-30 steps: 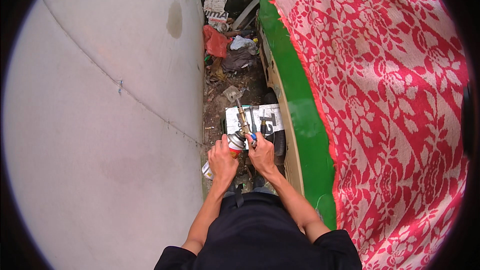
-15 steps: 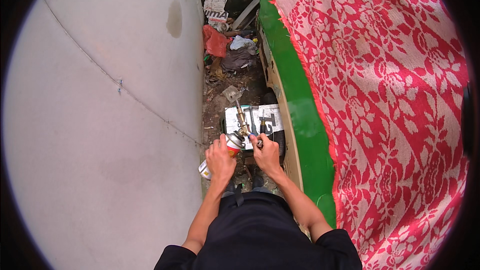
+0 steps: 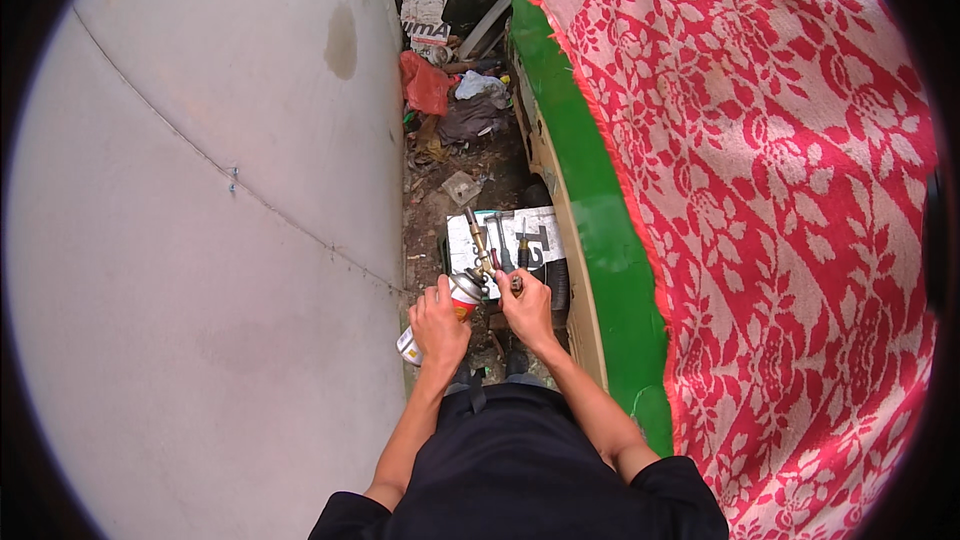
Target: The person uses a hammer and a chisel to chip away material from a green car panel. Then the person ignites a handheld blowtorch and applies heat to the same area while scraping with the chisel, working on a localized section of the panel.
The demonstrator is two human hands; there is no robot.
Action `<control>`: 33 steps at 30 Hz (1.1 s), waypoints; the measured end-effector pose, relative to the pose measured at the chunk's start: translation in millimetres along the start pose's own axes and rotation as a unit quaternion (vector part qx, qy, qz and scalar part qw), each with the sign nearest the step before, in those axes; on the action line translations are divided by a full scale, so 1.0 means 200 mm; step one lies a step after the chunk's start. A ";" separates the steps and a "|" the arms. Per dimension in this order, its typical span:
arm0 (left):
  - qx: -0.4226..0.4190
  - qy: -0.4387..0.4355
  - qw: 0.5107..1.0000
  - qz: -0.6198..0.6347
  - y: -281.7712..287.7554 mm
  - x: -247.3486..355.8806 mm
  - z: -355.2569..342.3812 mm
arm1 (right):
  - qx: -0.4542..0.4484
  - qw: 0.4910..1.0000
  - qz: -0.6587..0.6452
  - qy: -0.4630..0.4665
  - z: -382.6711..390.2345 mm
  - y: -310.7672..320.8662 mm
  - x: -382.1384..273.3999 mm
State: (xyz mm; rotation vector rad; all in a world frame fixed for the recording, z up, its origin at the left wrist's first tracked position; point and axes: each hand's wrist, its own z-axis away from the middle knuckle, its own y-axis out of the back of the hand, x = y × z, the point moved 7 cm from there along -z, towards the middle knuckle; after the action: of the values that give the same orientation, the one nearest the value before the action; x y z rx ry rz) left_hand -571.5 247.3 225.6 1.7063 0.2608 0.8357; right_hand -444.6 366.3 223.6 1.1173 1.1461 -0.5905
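Head view: Our left hand (image 3: 438, 322) grips a tilted gas canister (image 3: 465, 296) between pale wall (image 3: 250, 290) and green panel (image 3: 605, 230); our right hand (image 3: 526, 305) is closed on its brass torch head (image 3: 479, 240). A slack left grip, we judge, could let the canister twist; a poorly seated joint could leak.

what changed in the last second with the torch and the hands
The torch nozzle has drawn back slightly, lower in the view; its tip no longer overlaps the clear plastic piece. The right hand has shifted its fingers beside it, and the blue part there no longer shows. The left hand still grips the gas canister; the screwdriver lies where it was.
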 end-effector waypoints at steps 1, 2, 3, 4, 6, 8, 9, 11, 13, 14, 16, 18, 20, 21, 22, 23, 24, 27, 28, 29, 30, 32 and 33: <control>-0.001 -0.001 1.000 0.001 0.00 0.01 0.00 | 0.024 0.999 0.013 0.022 0.00 0.01 -0.01; -0.003 -0.001 1.000 0.002 0.00 0.00 0.00 | 0.022 1.000 0.008 0.021 0.01 0.01 -0.01; -0.002 0.000 1.000 0.004 0.00 0.00 0.00 | 0.021 1.000 0.003 0.019 0.01 0.00 -0.01; -0.002 0.001 1.000 0.006 0.00 -0.01 0.00 | 0.019 1.000 -0.001 0.018 0.02 0.00 -0.02; 0.002 0.001 1.000 0.014 0.01 -0.03 0.00 | -0.010 1.000 -0.012 -0.016 0.03 0.00 -0.01; 0.009 -0.003 0.999 0.030 0.03 -0.03 -0.01 | -0.043 0.995 -0.066 -0.062 0.03 0.01 0.07; 0.007 -0.008 0.998 0.060 0.02 -0.03 -0.01 | -0.059 0.988 -0.113 -0.090 0.02 0.00 0.17; 0.002 -0.017 0.993 0.117 0.03 -0.06 -0.03 | -0.108 0.977 -0.151 -0.109 0.00 0.01 0.27; -0.002 -0.018 0.989 0.148 0.04 -0.10 -0.02 | -0.126 0.955 -0.239 -0.125 -0.01 0.01 0.31; -0.004 -0.018 0.987 0.162 0.06 -0.12 -0.01 | -0.135 0.940 -0.283 -0.133 -0.01 0.00 0.28; -0.026 -0.021 0.981 0.192 0.07 -0.17 0.00 | -0.156 0.924 -0.295 -0.185 -0.02 0.00 0.26; -0.039 -0.040 0.976 0.212 0.08 -0.19 0.02 | -0.175 0.917 -0.287 -0.213 -0.07 0.03 0.27; -0.039 -0.069 0.978 0.193 0.09 -0.19 0.03 | -0.152 0.919 -0.281 -0.229 -0.10 0.02 0.28; -0.040 -0.087 0.978 0.186 0.10 -0.19 0.04 | -0.142 0.926 -0.265 -0.229 -0.12 0.01 0.29; -0.040 -0.105 0.978 0.178 0.10 -0.19 0.05 | -0.132 0.932 -0.249 -0.229 -0.13 0.01 0.29; -0.050 -0.106 0.977 0.176 0.10 -0.19 0.06 | -0.125 0.927 -0.266 -0.235 -0.14 0.00 0.28; -0.061 -0.108 0.977 0.174 0.11 -0.19 0.07 | -0.122 0.923 -0.277 -0.237 -0.15 -0.01 0.28; -0.078 -0.095 0.975 0.184 0.12 -0.19 0.09 | -0.118 0.915 -0.301 -0.243 -0.17 -0.06 0.30; -0.082 -0.088 0.974 0.191 0.12 -0.19 0.09 | -0.123 0.910 -0.308 -0.247 -0.17 -0.07 0.30; -0.089 -0.081 0.970 0.212 0.13 -0.19 0.10 | -0.127 0.907 -0.314 -0.252 -0.17 -0.08 0.30; -0.097 -0.074 0.965 0.234 0.14 -0.17 0.11 | -0.130 0.903 -0.320 -0.256 -0.17 -0.09 0.29; -0.104 -0.067 0.956 0.267 0.14 -0.17 0.11 | -0.142 0.900 -0.329 -0.250 -0.16 -0.11 0.28; -0.105 -0.066 0.952 0.279 0.14 -0.17 0.12 | -0.148 0.898 -0.333 -0.247 -0.16 -0.13 0.28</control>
State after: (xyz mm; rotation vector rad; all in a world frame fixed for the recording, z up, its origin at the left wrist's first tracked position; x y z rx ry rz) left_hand -587.7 200.9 235.6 1.6420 -0.4109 1.1049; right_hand -460.3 395.2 162.7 0.2513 1.1017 -1.1138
